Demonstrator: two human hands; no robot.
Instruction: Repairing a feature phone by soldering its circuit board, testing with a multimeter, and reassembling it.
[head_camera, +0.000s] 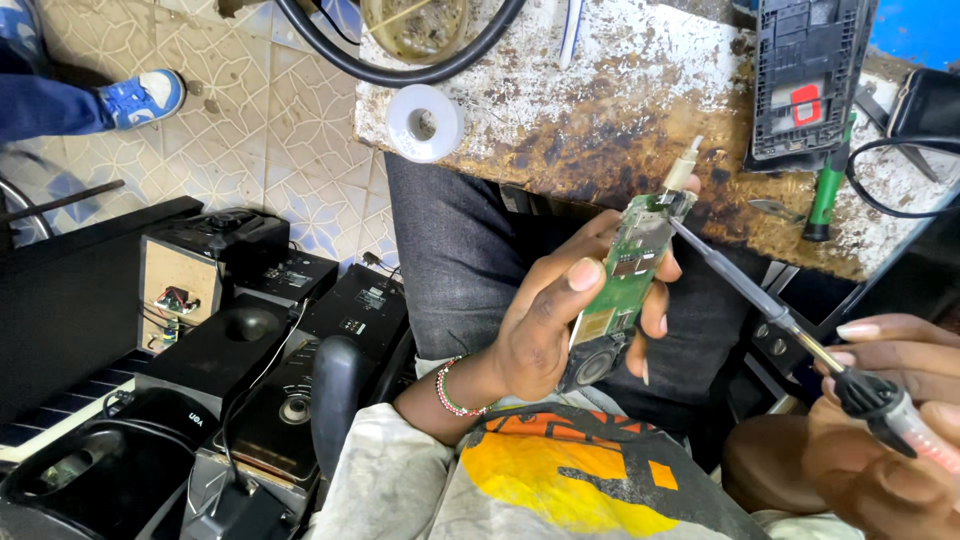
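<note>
My left hand (545, 320) is up over my lap. Its fingers are clamped on a green circuit board (625, 275), with my thumb on the front and the other fingers curled round the far edge. The board stands almost upright and leans a little to the right. At its bottom end is a small round black speaker (590, 365). I wear a bead bracelet (450, 390) on that wrist.

My right hand (885, 410) is low at the right side. Its fingers are closed tight on the handle of a soldering iron (775, 315). The long metal rod goes up and left, and its tip touches the top end of the board.

Past my hands is a worn, stained table (600, 110). On it lie a roll of white tape (425, 122), a green screwdriver (827, 195) and a black phone back cover (805, 80), well apart from each other.

Down on the left are black speaker boxes (240, 340) on the tiled floor (270, 120). Far off at the top left is another person's blue and white shoe (140, 97).
</note>
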